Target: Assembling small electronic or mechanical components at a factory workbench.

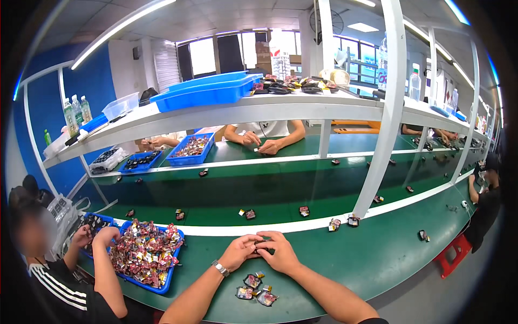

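My left hand (240, 252), with a metal-banded watch at the wrist, and my right hand (278, 253) meet over the green work surface (216, 248). Their fingers close around a small dark electronic part (257, 249), mostly hidden by the fingers. Between my forearms lie three small electronic assemblies: one at the top (252, 280), one at the left (245, 292) and one at the right (266, 298). Each looks like a dark shell with a reddish circuit board and a yellow-and-silver piece attached.
Left of me, a blue tray (178, 263) is heaped with reddish boards; a co-worker's hand (107, 236) reaches beside it. A white rail (216, 230) borders a green conveyor belt (270, 213) carrying scattered assemblies. A white post (380, 124) rises right; a shelf (302, 110) hangs overhead.
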Motion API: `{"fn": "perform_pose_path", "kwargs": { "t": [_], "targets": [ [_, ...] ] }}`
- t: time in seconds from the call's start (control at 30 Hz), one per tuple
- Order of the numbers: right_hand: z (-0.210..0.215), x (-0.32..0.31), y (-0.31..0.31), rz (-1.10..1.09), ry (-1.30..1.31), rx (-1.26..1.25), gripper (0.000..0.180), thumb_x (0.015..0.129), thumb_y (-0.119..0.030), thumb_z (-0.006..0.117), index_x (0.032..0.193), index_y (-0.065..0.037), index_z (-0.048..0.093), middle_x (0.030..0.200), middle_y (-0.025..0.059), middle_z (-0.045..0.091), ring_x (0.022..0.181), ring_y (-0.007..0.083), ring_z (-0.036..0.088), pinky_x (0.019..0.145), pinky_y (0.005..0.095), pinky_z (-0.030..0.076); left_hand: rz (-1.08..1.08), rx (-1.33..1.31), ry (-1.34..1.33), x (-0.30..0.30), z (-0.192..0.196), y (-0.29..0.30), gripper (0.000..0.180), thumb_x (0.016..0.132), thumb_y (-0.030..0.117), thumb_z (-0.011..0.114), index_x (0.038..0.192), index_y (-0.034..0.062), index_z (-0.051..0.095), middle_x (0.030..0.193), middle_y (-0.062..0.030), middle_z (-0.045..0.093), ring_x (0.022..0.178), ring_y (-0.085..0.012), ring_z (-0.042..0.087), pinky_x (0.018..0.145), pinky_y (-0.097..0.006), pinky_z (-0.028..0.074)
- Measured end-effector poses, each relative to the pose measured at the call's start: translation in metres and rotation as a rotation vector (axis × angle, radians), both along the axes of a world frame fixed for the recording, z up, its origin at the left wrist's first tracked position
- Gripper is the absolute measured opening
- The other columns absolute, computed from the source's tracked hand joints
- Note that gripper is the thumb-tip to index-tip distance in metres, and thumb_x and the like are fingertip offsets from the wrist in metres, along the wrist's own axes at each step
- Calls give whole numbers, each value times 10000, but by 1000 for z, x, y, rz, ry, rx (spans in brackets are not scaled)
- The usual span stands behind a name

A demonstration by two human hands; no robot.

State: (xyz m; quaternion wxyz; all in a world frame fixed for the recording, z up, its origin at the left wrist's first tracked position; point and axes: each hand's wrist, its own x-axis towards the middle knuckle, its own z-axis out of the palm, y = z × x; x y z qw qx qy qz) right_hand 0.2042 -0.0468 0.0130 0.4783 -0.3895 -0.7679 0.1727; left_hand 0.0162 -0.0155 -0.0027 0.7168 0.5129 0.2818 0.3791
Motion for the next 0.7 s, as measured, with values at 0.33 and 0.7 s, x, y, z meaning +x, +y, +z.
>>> {"fn": "perform_pose_path", "kwargs": {
  "t": [0.33,0.7],
  "targets": [
    [2,-2,-2,-2,52,49,197,774,-53,694,969,-80,701,1271,90,573,1181,295,511,995,391,433,13,39,-136,3,-2,-2,277,950,92,567,1216,52,501,1246,-119,578,1143,-214,578,982,-391,493],
    [12,6,-1,1,17,128,194,762,-20,699,949,-66,672,1152,93,580,1055,263,570,862,342,519,28,22,-119,6,2,-3,297,986,60,463,1281,23,460,1226,-120,578,1144,-207,583,998,-374,495]
  ]
}}
